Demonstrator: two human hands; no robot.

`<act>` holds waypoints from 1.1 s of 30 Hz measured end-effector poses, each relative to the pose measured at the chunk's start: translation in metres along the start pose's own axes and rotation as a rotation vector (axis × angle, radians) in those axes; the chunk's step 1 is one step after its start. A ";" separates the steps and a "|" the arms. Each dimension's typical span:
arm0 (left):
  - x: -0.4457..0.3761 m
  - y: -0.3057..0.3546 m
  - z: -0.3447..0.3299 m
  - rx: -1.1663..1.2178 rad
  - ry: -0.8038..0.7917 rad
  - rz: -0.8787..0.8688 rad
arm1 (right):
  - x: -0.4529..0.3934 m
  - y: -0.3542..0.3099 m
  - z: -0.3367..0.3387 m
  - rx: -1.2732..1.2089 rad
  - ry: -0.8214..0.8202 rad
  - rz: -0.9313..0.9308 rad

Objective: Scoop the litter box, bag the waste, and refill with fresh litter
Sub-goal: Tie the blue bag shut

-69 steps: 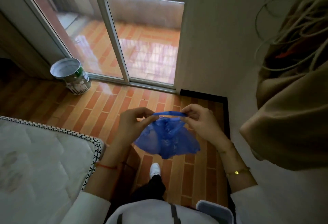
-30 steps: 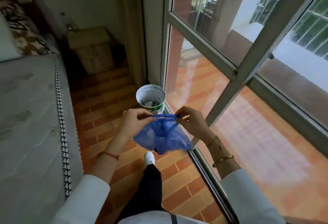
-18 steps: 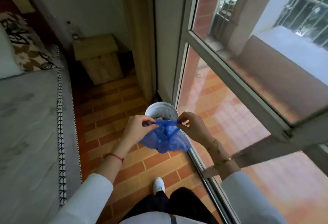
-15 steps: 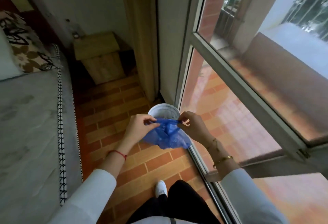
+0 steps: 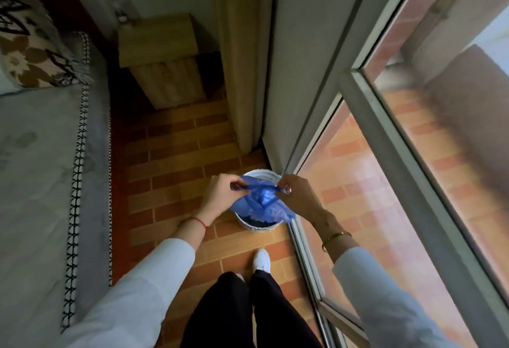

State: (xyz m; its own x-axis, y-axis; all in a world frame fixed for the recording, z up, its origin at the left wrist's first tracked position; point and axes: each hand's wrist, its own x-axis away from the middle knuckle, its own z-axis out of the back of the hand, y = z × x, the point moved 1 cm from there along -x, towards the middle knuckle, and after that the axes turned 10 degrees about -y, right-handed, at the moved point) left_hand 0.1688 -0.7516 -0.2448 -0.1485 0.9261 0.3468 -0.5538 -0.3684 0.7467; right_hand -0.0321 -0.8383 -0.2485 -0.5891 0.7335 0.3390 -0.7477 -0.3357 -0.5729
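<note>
Brick floor (image 5: 176,155), blue bag (image 5: 261,204) over bucket (image 5: 257,227)

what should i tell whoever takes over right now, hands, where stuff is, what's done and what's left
Left hand: pinches one side of the blue bag at its mouth.
Right hand: pinches the other side.
The bag hangs between both hands, right over the white bucket, which stands on the brick floor by the glass door.
Done: bag in hand and brought to the bucket.
Left: whether the bag holds waste can't be told; no litter box, scoop or fresh litter in view, so scooping and refilling can't be confirmed.
</note>
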 end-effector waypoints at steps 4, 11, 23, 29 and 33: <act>-0.053 -0.031 -0.021 0.037 -0.078 0.032 | -0.052 0.032 -0.020 0.027 -0.087 -0.025; -0.129 -0.115 -0.080 -0.016 -0.116 0.066 | -0.132 0.100 -0.097 0.014 -0.187 -0.082; -0.187 -0.254 -0.194 0.020 -0.216 0.169 | -0.187 0.198 -0.243 -0.004 -0.317 -0.210; -0.161 -0.236 -0.161 -0.044 -0.179 0.161 | -0.173 0.179 -0.219 0.005 -0.295 -0.245; -0.132 -0.181 -0.099 -0.154 -0.124 0.096 | -0.147 0.133 -0.164 0.029 -0.255 -0.233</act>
State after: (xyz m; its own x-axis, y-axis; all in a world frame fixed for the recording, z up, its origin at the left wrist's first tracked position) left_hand 0.2069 -0.7990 -0.4817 -0.1099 0.8669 0.4862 -0.6618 -0.4288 0.6150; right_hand 0.0057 -0.8941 -0.4966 -0.4569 0.6219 0.6360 -0.8771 -0.1960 -0.4385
